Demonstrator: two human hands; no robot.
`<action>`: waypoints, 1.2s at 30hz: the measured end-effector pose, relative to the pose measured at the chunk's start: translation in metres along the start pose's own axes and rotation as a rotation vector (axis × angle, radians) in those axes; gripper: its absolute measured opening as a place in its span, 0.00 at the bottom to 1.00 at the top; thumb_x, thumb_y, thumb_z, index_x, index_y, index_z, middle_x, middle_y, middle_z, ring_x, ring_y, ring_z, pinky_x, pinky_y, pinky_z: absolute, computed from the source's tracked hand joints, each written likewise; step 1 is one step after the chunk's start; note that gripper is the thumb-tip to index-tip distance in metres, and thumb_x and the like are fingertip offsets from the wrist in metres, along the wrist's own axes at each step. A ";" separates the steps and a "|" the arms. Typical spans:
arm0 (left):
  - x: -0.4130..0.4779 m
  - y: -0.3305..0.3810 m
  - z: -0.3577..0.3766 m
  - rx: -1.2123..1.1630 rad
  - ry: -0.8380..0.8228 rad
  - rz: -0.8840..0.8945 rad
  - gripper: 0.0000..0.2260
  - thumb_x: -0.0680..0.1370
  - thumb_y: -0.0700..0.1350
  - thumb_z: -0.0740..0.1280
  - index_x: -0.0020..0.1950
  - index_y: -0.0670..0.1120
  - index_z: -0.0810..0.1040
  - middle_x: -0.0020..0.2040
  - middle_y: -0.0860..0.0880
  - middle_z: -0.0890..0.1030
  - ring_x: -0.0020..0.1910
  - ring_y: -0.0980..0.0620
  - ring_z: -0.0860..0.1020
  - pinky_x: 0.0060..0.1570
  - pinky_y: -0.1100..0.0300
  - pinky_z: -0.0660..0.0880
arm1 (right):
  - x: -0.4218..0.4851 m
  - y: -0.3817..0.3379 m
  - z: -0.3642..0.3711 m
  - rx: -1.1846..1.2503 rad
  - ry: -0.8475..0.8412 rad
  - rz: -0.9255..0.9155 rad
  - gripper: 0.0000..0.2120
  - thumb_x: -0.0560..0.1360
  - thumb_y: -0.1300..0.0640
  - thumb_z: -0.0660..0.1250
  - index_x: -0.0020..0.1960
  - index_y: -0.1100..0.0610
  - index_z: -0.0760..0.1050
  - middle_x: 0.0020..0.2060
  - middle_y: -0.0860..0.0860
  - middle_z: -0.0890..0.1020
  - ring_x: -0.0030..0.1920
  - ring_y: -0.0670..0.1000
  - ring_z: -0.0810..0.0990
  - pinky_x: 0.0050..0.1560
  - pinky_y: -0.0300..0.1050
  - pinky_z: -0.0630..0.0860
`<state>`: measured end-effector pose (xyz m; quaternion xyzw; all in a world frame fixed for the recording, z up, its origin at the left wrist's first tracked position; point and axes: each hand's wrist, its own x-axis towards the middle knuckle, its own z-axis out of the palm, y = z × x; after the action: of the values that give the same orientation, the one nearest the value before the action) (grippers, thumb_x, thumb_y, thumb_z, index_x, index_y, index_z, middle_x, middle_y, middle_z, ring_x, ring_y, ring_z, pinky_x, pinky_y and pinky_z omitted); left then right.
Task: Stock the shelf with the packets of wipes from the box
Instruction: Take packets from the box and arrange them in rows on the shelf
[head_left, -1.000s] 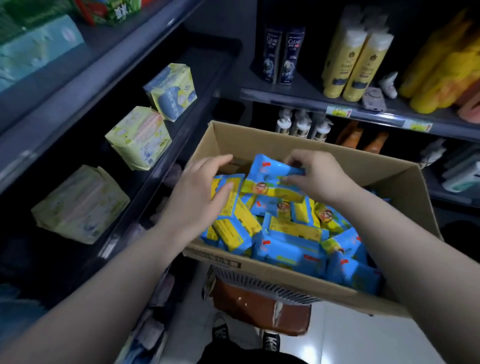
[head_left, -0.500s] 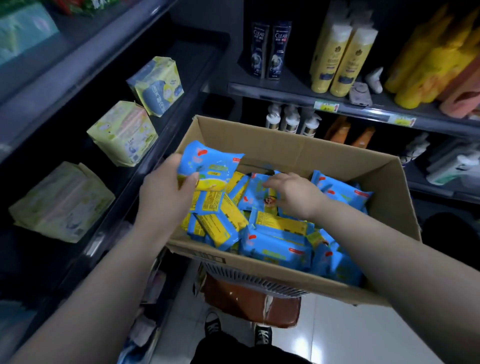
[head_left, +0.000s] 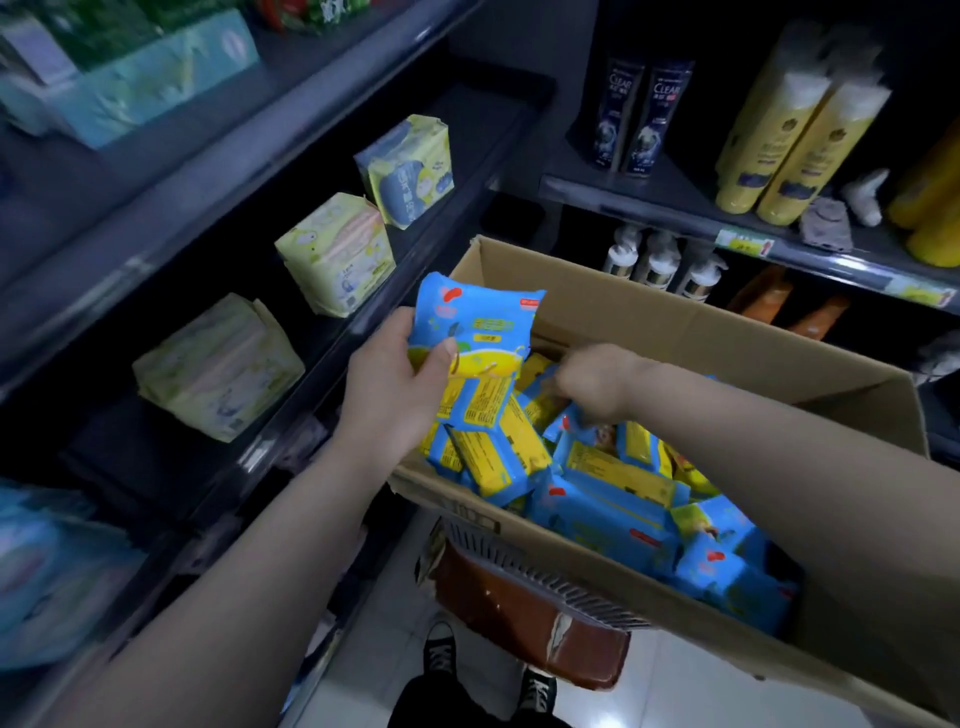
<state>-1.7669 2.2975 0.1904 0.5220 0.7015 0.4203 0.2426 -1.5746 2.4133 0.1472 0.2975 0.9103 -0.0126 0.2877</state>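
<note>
At the centre of the frame the left hand (head_left: 395, 384) grips a blue and yellow plastic packet of wipes (head_left: 475, 332), thumb pressed across its front and fingers behind, holding it upright above the near left corner of the open brown cardboard box (head_left: 675, 332). The right hand (head_left: 597, 382) reaches down into the box just right of that packet, its fingers curled in among the loose heap of blue and yellow packets (head_left: 613, 488); whether it has closed on one cannot be told. The heap fills the box from centre to lower right. Along the left of the frame runs a dark metal shelf (head_left: 332, 358) carrying three pale yellow soft packs (head_left: 335, 254) set apart in a row. At upper right, two dark shampoo bottles (head_left: 641, 119) stand beside tall yellow bottles (head_left: 789, 140).
</note>
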 end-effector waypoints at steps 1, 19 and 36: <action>0.000 0.001 0.000 -0.001 0.014 -0.006 0.07 0.78 0.47 0.65 0.55 0.48 0.76 0.45 0.53 0.81 0.42 0.57 0.78 0.44 0.53 0.76 | -0.007 0.002 -0.001 0.047 0.072 0.004 0.17 0.71 0.52 0.70 0.58 0.54 0.72 0.52 0.54 0.78 0.55 0.57 0.76 0.45 0.47 0.70; -0.077 0.032 -0.044 -0.699 -0.141 -0.209 0.10 0.74 0.51 0.69 0.50 0.47 0.80 0.42 0.49 0.84 0.40 0.52 0.82 0.42 0.57 0.81 | -0.099 -0.050 -0.104 1.084 0.631 -0.325 0.14 0.64 0.58 0.78 0.45 0.60 0.78 0.34 0.60 0.77 0.34 0.49 0.71 0.35 0.47 0.69; -0.265 -0.016 -0.259 -0.697 0.545 -0.196 0.07 0.76 0.39 0.66 0.53 0.46 0.77 0.43 0.51 0.85 0.39 0.53 0.83 0.39 0.57 0.81 | -0.092 -0.294 -0.188 1.308 0.564 -0.610 0.11 0.63 0.58 0.76 0.38 0.55 0.73 0.31 0.51 0.80 0.34 0.51 0.76 0.37 0.46 0.72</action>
<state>-1.8877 1.9606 0.2880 0.2105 0.6027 0.7283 0.2490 -1.7725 2.1589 0.3092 0.1351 0.7982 -0.5500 -0.2052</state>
